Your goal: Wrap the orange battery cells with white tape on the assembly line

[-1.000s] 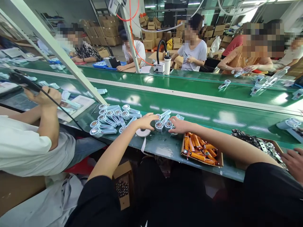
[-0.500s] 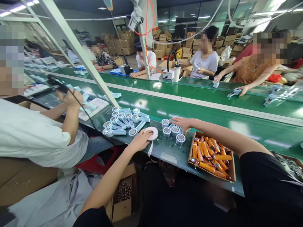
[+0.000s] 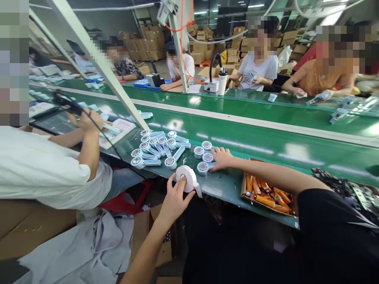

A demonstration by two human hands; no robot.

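- Tape roll (image 3: 190, 176): one, white, a flat disc with a small hole at the centre; short loose tail at its lower right. At the near edge of the desk (image 3: 220, 188), tilted with its flat face toward the wearer.
- Left hand (image 3: 174, 197): fingers closed on the roll, tips at the hole, thumb spread lower beside the tail.
- Right hand (image 3: 222, 159): fingers partly spread and curled over handles of the near group; covered there, cannot tell whether gripped.
- Near group, pale-blue handled units (image 3: 203, 169): four round heads visible, ribbed rims, brownish discs in the middle; smooth, plastic-looking.
- Left pile of matching units (image 3: 170, 162): about ten heads, overlapping; straight bar handles mostly pointing right.
- Cardboard tray (image 3: 243, 191): one, right of the near group, partly behind the right forearm. Glossy orange-wrapped cylinders (image 3: 263, 200) heaped inside, too many overlaps to count.
- Far right: a jumble of black and silvery parts (image 3: 359, 196), uncountable.
- Against half a second ago: roll then flat on the desk, now tipped up; near group shifted left, toward the pile, right hand with it.
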